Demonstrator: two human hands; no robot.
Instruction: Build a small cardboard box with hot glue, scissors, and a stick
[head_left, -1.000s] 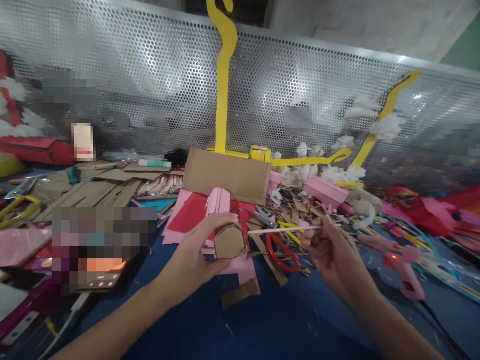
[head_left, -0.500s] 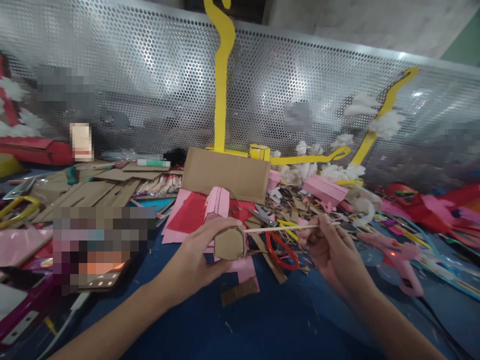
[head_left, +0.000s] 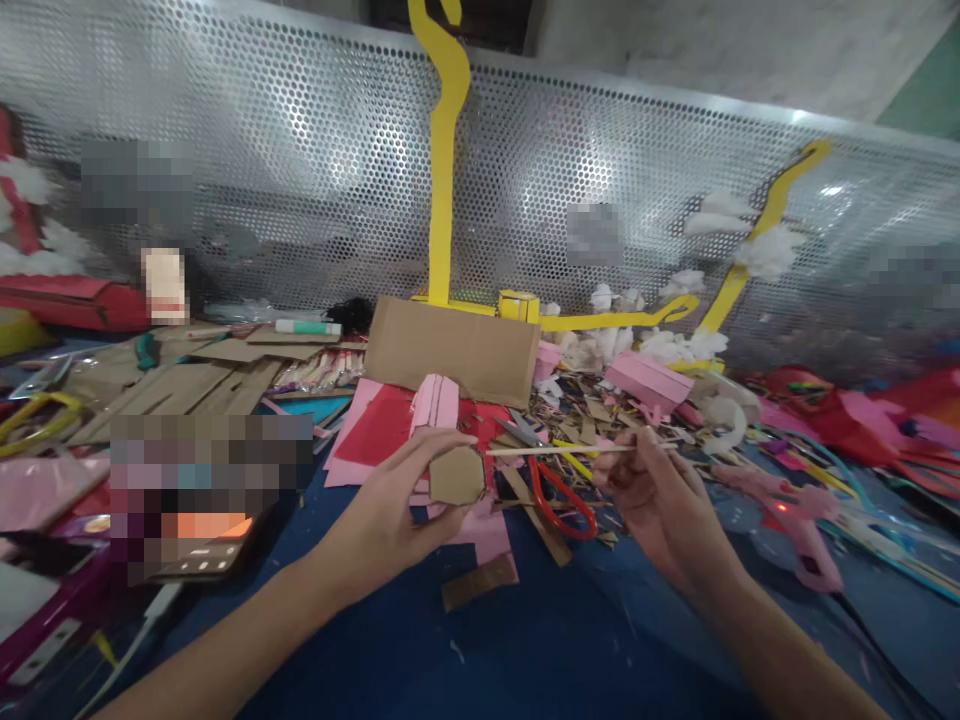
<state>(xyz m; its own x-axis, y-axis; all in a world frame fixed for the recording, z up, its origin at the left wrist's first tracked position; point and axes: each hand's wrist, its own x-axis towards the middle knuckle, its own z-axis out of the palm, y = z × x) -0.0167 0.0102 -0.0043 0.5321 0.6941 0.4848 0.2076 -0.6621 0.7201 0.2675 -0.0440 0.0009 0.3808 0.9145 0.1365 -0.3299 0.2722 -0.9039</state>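
Observation:
Between thumb and fingers, my left hand (head_left: 401, 500) grips a small many-sided cardboard piece (head_left: 457, 475), its flat brown face turned toward me. A thin wooden stick (head_left: 555, 452) is pinched in my right hand (head_left: 660, 490). The stick lies nearly level and points left, its tip close to the right edge of the cardboard piece; whether they touch I cannot tell. Behind the left hand is a folded pink paper box (head_left: 435, 402). Under the stick lie scissors with red handles (head_left: 562, 505).
A pink glue gun (head_left: 787, 510) with a red light lies right of my right hand, its cord trailing forward. Cardboard scraps (head_left: 570, 410) litter the middle. A cardboard panel (head_left: 454, 350) and a tall yellow strip (head_left: 442, 200) stand behind. Cardboard sheets (head_left: 172, 390) lie left.
The cardboard piece has tilted slightly in my left hand, and the stick's left end sits a little higher, near the piece's upper right edge. Both hands keep their hold.

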